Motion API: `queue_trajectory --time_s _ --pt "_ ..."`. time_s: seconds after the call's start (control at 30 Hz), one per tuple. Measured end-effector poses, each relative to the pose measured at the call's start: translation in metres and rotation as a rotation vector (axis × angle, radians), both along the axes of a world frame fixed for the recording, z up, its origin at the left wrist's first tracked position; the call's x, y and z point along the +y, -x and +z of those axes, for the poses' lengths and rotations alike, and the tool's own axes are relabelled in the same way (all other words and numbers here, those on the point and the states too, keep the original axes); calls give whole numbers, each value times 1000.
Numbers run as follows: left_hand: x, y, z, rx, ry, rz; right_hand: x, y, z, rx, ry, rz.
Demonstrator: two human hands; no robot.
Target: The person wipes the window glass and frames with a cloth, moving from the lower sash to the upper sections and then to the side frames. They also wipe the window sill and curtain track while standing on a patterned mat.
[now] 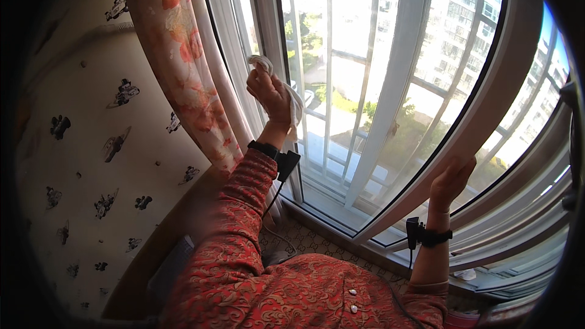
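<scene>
My left hand (270, 93) is closed around a white cloth (296, 109), pressed near the upright white window frame (270, 18) beside the curtain. Part of the cloth sticks out above the fingers and the rest hangs down behind the wrist. My right hand (451, 183) rests against the wide white frame bar (484, 114) between two panes, holding no loose object that I can see; its fingertips are partly hidden. Between the hands stretches the window glass (347, 114). Each wrist wears a black strap with a small device and a cable.
A floral curtain (183, 64) hangs left of the window, next to a wall (91, 146) with printed figures. Below the window lies a patterned surface (315, 237). Bars stand outside the glass. A crumpled white item (465, 274) lies on the sill at lower right.
</scene>
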State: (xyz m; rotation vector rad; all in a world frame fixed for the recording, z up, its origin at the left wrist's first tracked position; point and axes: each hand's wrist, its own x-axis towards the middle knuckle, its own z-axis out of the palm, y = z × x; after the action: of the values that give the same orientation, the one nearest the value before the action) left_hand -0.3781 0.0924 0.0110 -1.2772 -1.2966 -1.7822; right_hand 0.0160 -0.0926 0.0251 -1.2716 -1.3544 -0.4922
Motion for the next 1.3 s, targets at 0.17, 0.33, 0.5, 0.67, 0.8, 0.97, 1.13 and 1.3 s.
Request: queue_trajectory --time_s 0.17,0.33,0.5,0.67,0.8,0.97,1.13,1.3 --pt "-72 -85 -53 138 92 -267 1 -2 -4 -92 -28 -16" --pt "-78 -100 -33 300 10 -365 -1 2 -1 145 11 81" --pt "-33 -66 89 403 -92 -298 1 2 1 -53 -94 -49" --pt "16 9 256 293 -140 -89 -2 0 -3 137 -14 27" --pt "22 14 281 278 -237 -217 -3 0 -5 115 -17 -11" --pt "-53 -76 154 660 -102 -528 -2 -1 -4 59 -39 -22" --pt "-77 -114 92 1086 -168 -359 -4 1 -2 7 -61 6" --pt "-18 -71 207 666 -216 -466 -7 7 4 154 -11 94"
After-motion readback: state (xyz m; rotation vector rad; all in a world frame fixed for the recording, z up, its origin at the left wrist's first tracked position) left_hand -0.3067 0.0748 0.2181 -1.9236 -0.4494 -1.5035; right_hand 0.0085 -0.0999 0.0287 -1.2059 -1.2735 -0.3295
